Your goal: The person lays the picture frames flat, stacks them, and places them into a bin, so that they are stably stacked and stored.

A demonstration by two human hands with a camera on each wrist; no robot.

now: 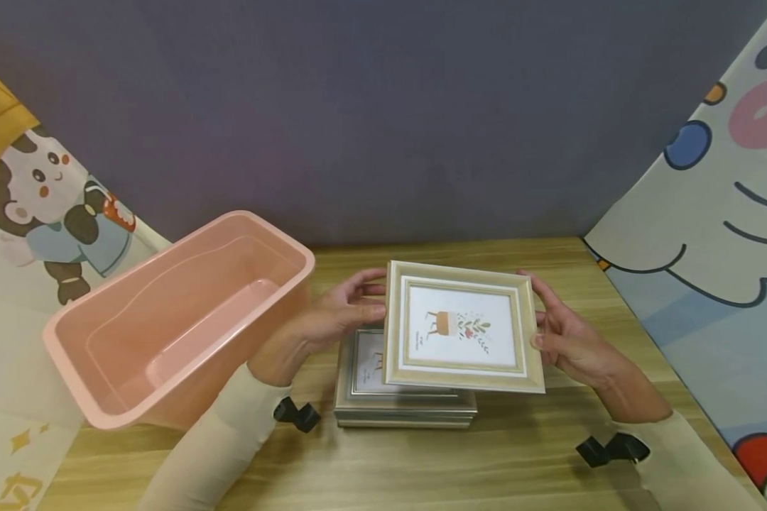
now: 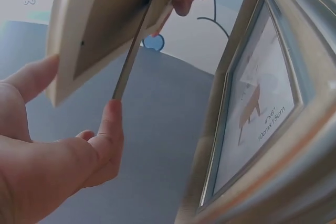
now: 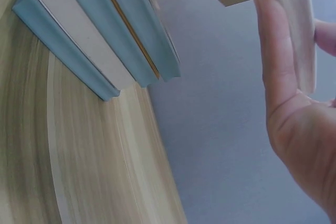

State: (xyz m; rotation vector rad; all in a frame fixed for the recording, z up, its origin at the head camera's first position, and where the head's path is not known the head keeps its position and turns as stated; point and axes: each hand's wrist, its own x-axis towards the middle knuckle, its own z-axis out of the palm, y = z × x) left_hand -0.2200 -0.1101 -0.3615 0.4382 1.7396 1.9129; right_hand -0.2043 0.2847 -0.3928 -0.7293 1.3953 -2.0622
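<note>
A cream-gold picture frame (image 1: pixel 463 328) with a plant print is held raised and slightly tilted between both hands. My left hand (image 1: pixel 335 312) pinches its left edge. In the left wrist view a fingertip touches the end of the stand leg (image 2: pixel 132 51), which sticks out from the frame's back. The right hand (image 1: pixel 572 344) grips the opposite edge, with a long finger (image 3: pixel 275 51) along the back. Under the raised frame lies a stack of silvery picture frames (image 1: pixel 405 411), partly covered by it; the top one shows a similar print.
A deep pink plastic bin (image 1: pixel 287 284) stands on the left, nothing visible inside it. The wood-grain table (image 1: pixel 383 468) meets a dark grey panel (image 1: pixel 383 128) at the back. Cartoon-printed panels (image 1: pixel 697 234) flank both sides.
</note>
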